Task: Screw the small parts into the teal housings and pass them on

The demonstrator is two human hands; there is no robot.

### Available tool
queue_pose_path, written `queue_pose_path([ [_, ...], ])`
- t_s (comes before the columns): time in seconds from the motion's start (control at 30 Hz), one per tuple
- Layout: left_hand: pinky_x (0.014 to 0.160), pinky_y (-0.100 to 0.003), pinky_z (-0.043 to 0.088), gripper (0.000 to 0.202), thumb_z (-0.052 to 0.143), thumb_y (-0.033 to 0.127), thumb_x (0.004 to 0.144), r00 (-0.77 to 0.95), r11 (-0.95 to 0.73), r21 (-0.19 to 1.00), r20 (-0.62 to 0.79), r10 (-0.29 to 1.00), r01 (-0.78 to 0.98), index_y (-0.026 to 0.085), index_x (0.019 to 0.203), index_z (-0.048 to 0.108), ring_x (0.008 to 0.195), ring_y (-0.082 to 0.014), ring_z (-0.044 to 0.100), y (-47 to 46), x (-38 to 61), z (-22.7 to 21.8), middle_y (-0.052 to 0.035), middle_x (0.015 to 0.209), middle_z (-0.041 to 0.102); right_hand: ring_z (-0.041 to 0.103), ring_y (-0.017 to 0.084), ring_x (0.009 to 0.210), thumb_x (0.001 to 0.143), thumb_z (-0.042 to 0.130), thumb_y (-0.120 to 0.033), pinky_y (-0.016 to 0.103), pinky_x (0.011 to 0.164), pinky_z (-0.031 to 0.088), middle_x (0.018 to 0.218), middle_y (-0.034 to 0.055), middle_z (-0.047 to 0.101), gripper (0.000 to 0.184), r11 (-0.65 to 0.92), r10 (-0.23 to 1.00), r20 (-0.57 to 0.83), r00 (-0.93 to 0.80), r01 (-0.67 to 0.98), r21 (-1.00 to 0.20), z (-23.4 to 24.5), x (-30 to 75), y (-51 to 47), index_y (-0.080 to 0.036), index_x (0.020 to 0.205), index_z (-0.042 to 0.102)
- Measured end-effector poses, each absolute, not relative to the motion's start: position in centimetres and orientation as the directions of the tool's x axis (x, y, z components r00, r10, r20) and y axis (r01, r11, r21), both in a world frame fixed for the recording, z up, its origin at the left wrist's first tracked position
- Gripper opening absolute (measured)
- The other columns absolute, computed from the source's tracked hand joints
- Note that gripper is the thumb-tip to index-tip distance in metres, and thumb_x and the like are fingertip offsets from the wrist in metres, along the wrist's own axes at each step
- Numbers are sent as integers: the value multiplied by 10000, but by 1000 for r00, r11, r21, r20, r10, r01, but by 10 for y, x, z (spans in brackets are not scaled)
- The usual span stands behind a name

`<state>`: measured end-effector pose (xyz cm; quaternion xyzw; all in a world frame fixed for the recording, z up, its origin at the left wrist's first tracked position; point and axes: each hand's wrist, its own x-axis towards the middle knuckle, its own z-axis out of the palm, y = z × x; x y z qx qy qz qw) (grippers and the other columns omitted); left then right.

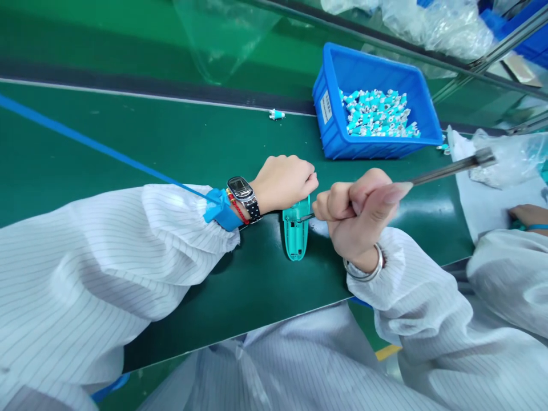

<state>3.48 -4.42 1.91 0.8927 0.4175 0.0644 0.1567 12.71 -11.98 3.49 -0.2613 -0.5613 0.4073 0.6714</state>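
My left hand (pixel 285 181) is closed over the upper end of a teal plastic housing (pixel 295 242), steadying it on the green bench. The housing's hollow inner side faces up, with long compartments and small dark parts in it; its top end is partly hidden under my fingers. My right hand (pixel 362 211) is wrapped round a slim metal tool (pixel 449 169), whose exact kind I cannot make out. Its thick end sticks out up and to the right, while its thin dark tip reaches into the housing near the middle. A small white piece lies partly hidden beside the housing.
A blue bin (pixel 385 149) with many small teal-and-white parts stands behind my hands. One such part (pixel 277 115) lies loose to its left. A blue strap (pixel 103 147) runs from my left wrist. At right are a plastic bag (pixel 507 162) and another person's hand (pixel 531 216).
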Motion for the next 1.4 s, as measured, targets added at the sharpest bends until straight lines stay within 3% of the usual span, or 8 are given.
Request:
queue_pose_path([
  [0.33, 564, -284, 301, 402, 294, 373, 897, 657, -614, 342, -13, 754, 711, 181, 757, 618, 714, -224, 615, -40, 27, 14, -76, 750, 655, 169, 34, 339, 801, 504, -616, 156, 333, 171, 445, -109, 219, 482, 209, 972, 169, 164, -272, -940, 54, 157, -93, -209, 628, 313],
  [0.47, 565, -268, 298, 405, 249, 365, 915, 625, -521, 541, -12, 781, 661, 186, 709, 548, 668, -178, 572, -32, 27, 7, -40, 695, 618, 298, 11, 344, 716, 684, -466, 152, 322, 188, 585, -66, 520, 380, -124, 990, -122, 71, 23, -992, 38, 176, -89, -182, 860, 477],
  [0.63, 643, -245, 361, 295, 266, 291, 916, 531, -422, 728, 95, 842, 540, 181, 816, 520, 701, -140, 554, -24, 36, 3, -27, 771, 614, 434, 51, 403, 634, 760, -298, 166, 367, 318, 579, -61, 536, 472, -296, 951, -299, -75, 58, -954, 7, 175, -88, -142, 1013, 526],
  [0.8, 648, -280, 363, 404, 282, 429, 928, 491, -508, 459, 168, 855, 729, 184, 788, 571, 741, -191, 555, 6, 23, 15, -55, 769, 606, 573, 118, 555, 622, 737, -369, 216, 494, 435, 652, -1, 590, 374, -366, 928, -365, -77, 8, -931, 3, 185, -86, -126, 841, 556],
  [1.0, 836, -338, 384, 183, 473, 271, 867, 514, -553, 159, 232, 826, 818, 136, 959, 558, 959, -242, 497, 49, -4, 6, -131, 1019, 562, 560, 129, 531, 568, 758, -489, 223, 473, 405, 592, -7, 566, 455, -408, 910, -405, -91, -12, -913, 1, 195, -87, -134, 771, 557],
  [1.13, 843, -350, 399, 92, 488, 201, 845, 452, -519, 370, 257, 854, 770, 151, 875, 559, 905, -218, 508, 50, -3, -1, -98, 919, 577, 555, 131, 552, 535, 769, -534, 232, 493, 411, 601, -20, 541, 508, -391, 917, -387, -92, -23, -920, 0, 192, -87, -137, 778, 568],
  [1.27, 751, -321, 462, 196, 538, 241, 824, 375, -183, 900, 24, 927, 395, 130, 978, 586, 707, -142, 549, 30, 11, 11, -38, 771, 589, 533, 123, 548, 571, 744, -564, 236, 499, 406, 595, -20, 532, 514, -369, 924, -365, -109, -16, -929, 8, 189, -89, -138, 791, 561],
  [1.4, 708, -249, 473, 248, 692, 275, 719, 552, 311, 950, -270, 789, 19, 106, 887, 625, 677, -91, 562, 4, 24, 22, -23, 757, 603, 510, 112, 542, 613, 718, -570, 239, 512, 408, 618, -9, 550, 502, -342, 931, -341, -134, 13, -940, 16, 189, -93, -135, 803, 557],
])
